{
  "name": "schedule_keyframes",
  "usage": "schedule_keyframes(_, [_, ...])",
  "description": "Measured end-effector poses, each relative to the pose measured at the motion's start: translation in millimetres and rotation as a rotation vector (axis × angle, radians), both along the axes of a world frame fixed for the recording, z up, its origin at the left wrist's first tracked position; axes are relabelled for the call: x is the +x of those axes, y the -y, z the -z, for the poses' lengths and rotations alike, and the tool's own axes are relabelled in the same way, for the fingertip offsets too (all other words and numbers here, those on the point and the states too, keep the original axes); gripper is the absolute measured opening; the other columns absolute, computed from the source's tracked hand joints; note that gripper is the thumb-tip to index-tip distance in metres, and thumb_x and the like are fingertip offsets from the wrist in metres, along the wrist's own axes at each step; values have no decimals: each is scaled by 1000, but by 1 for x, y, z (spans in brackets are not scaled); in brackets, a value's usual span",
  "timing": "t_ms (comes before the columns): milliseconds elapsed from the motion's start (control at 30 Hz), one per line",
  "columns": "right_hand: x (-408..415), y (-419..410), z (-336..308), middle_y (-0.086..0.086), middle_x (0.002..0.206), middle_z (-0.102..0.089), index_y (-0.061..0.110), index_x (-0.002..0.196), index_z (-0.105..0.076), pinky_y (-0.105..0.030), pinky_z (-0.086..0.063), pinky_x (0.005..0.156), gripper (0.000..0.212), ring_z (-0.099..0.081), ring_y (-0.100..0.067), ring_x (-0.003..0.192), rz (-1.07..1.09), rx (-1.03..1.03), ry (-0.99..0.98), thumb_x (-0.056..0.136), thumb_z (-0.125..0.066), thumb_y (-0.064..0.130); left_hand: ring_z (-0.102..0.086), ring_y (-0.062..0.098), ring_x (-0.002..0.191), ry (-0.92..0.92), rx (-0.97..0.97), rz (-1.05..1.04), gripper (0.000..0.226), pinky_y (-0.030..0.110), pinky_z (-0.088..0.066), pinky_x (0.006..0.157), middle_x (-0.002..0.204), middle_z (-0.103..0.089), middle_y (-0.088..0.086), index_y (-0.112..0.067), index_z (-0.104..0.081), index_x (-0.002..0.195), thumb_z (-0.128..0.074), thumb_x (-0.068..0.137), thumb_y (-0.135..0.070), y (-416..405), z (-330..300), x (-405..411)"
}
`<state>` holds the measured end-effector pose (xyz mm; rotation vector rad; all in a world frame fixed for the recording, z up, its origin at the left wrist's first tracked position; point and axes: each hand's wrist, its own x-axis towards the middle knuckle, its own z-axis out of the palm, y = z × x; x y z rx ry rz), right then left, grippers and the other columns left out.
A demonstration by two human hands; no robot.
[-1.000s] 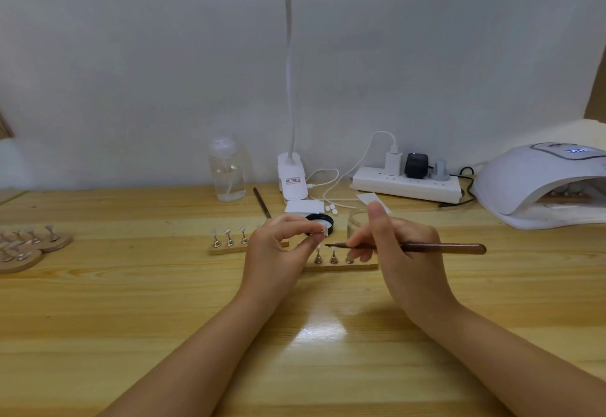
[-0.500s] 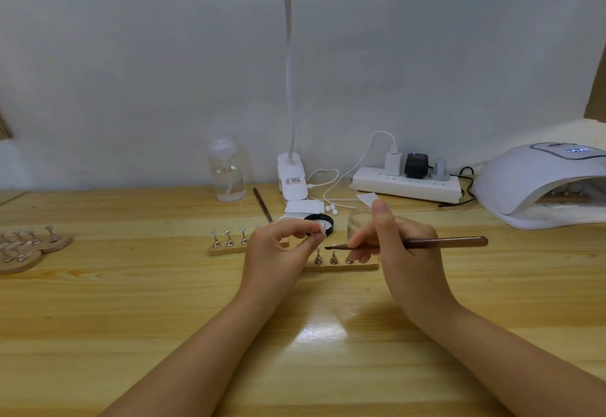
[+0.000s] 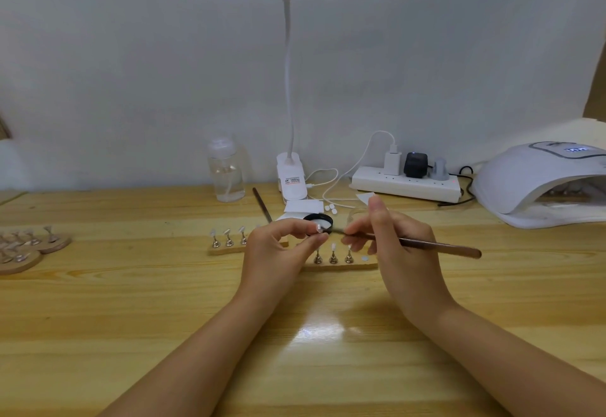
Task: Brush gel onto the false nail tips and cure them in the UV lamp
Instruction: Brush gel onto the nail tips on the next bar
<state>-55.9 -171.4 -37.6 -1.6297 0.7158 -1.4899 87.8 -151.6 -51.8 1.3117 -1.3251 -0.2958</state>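
One nail tip [image 3: 318, 228] sits pinched in the left hand [image 3: 282, 249]; the brush [image 3: 426, 244], gripped by the right hand [image 3: 398, 246], lies along 3 o'clock, bristles pointing at the tip.

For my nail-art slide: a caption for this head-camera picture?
Left hand pinches a nail tip while the right hand brings a brush to it.
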Motion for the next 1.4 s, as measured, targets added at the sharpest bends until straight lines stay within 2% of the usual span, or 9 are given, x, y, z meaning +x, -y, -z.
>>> schedule_keyframes(100, [0, -2, 0, -5, 54, -65, 16, 56, -67, -15, -46, 52, 51, -60, -11, 49, -28, 10, 23, 84, -43, 51, -61, 2, 75, 8, -6, 5, 14, 16, -44, 74, 66, -67, -20, -29, -69, 70, -77, 68, -18, 0, 0, 0])
schedule_keyframes(267, [-5, 1, 1, 0, 61, -70, 29, 84, -64, -12, -42, 46, 48, -59, -13, 41, 29, -29, 55, 91, -26, 58, -60, -4, 73, 10, -18, 24, 14, 6, -41, 73, 66, -66, -22, -29, -69, 71, -77, 68, -18, -1, -1, -1])
schedule_keyframes(333, [-7, 1, 1, 1, 60, -69, 28, 81, -63, -12, -43, 46, 52, -59, -12, 41, 26, -47, -2, 87, -27, 65, -60, -8, 75, 22, -39, 35, 14, 1, -37, 75, 67, -66, -21, -27, -69, 72, -77, 68, -16, -2, -2, -2])
schedule_keyframes(467, [-8, 7, 3, 6, 77, -66, 28, 81, -60, -22, -51, 64, 15, -63, -5, 73, 103, -194, -262, 81, -62, 43, -60, -1, 79, 84, -74, 74, 16, 2, -37, 73, 74, -67, -15, -25, -69, 73, -77, 67, -12, -2, -2, -4])
schedule_keyframes(567, [-6, 10, 6, 5, 97, -65, 36, 89, -50, -26, -49, 81, 30, -60, -8, 96, 104, -260, -388, 75, -74, 22, -59, -1, 77, 163, -112, 109, 16, 3, -36, 72, 74, -66, -14, -22, -69, 75, -76, 68, -9, -4, -2, -4])
schedule_keyframes(900, [-6, 10, 8, 3, 92, -66, 31, 84, -53, -36, -52, 82, 27, -62, -10, 93, 31, -284, -357, 79, -71, 12, -58, -7, 81, 257, -155, 128, 28, 4, -37, 73, 74, -62, -27, -37, -65, 82, -76, 68, -15, -3, -1, -3])
schedule_keyframes(1067, [-18, 20, 6, 3, 89, -66, 31, 82, -54, -19, -49, 80, 28, -62, -6, 88, 110, -328, -348, 78, -71, 10, -51, -13, 96, 251, -56, 101, 61, -2, -32, 80, 106, -54, -24, -37, -49, 111, -81, 60, -25, -2, 0, -1])
schedule_keyframes(1200, [-30, 29, 8, 17, 82, -60, 27, 81, -57, -3, -39, 73, 24, -57, 5, 81, 159, -373, -507, 75, -74, 10, -46, -13, 98, 241, 42, 102, 75, -5, -30, 80, 105, -47, -28, -38, -37, 120, -82, 61, -24, 2, 3, 2])
schedule_keyframes(1400, [-36, 38, 13, 7, 79, -60, 18, 82, -65, -4, -34, 67, 14, -54, -6, 76, 192, -419, -654, 74, -75, 14, -47, -20, 95, 231, 129, 165, 73, -3, -33, 75, 99, -55, -24, -39, -41, 117, -81, 57, -31, 5, 2, 12])
